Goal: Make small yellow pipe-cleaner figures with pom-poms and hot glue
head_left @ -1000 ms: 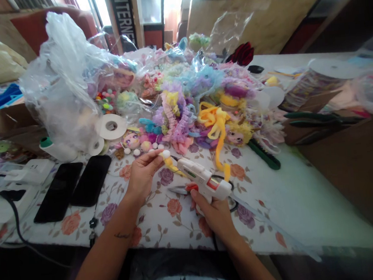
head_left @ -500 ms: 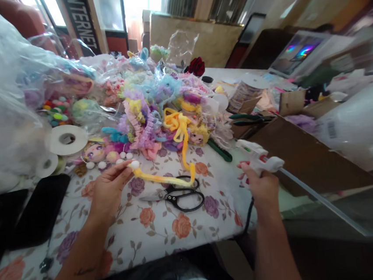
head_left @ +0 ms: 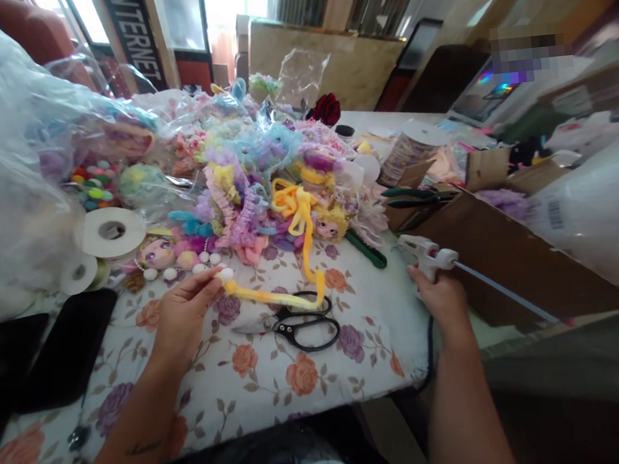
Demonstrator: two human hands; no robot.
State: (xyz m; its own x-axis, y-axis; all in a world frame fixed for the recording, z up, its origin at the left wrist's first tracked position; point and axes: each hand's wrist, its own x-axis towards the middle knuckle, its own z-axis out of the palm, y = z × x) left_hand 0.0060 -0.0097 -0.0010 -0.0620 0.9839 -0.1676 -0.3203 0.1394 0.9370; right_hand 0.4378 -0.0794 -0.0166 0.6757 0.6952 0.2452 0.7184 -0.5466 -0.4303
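Observation:
My left hand pinches the end of a yellow pipe cleaner tipped with a small white pompom, just above the floral tablecloth. The pipe cleaner runs right and bends up toward the pile of craft dolls. My right hand is wrapped around the grip of a white glue gun, held low at the table's right edge beside a brown cardboard box. A glue stick sticks out of the gun's back to the right.
Black scissors lie between my hands. Tape rolls and two black phones are on the left under a big clear plastic bag. Green pliers rest on the box. A ribbon spool stands behind.
My right hand carried the glue gun away from the pipe cleaner to the right table edge and lowered it. My view turned right. The left hand keeps its hold.

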